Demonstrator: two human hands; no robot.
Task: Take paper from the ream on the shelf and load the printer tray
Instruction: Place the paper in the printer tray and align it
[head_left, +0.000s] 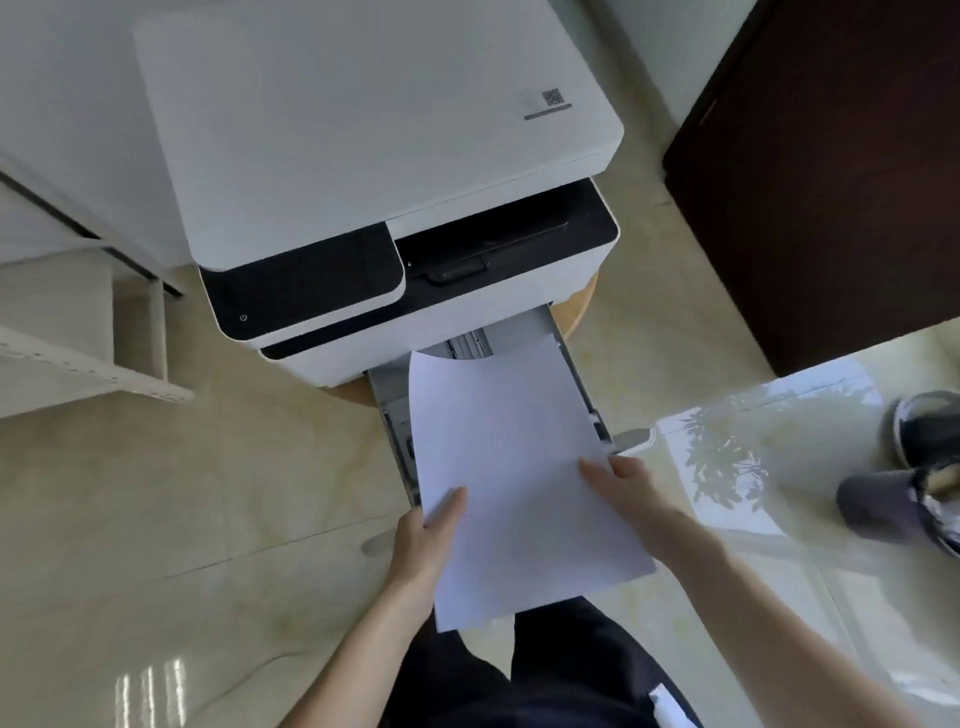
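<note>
A white printer (374, 130) with a black control panel stands on a low round wooden stand. Its grey paper tray (574, 353) is pulled out toward me. A stack of white paper (509, 457) lies tilted over the tray, its far edge reaching the printer's slot and its near end sticking out past the tray front. My left hand (426, 540) grips the stack's left edge, thumb on top. My right hand (631, 493) holds the right edge, fingers on top. The ream and its shelf are not clearly visible.
A white shelf unit (78, 364) stands at the left. A dark brown door (831, 182) is at the right. Slippers (914, 467) lie on the glossy tiled floor at the far right. My dark-trousered legs are below the paper.
</note>
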